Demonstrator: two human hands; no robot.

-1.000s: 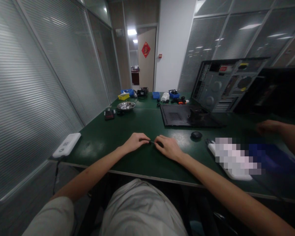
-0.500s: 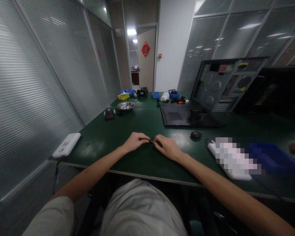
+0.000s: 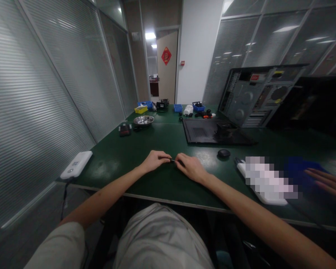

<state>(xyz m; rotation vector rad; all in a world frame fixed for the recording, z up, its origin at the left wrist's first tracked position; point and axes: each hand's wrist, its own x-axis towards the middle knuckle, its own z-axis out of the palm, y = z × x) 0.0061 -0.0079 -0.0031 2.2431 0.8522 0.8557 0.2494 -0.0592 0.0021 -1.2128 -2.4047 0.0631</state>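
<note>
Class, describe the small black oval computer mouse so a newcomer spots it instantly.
On the dark green tabletop, find the large flat black panel. Just nearer the viewer, right of the bare right hand, sits the mouse: rounded, unlike the angular panel.

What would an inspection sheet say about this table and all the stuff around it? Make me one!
Surface: green table, shiny in patches.
Job's things: small thin item, too tiny to identify.
Clutter: black mouse, flat black panel, metal bowl, yellow tray, computer case.
Hands: left hand pinches the item's one end, right hand the other; another person's hand is at far right.
Cables: dark cable hangs below the white device.
Surroundings: blinds and a door with a red diamond.
</note>
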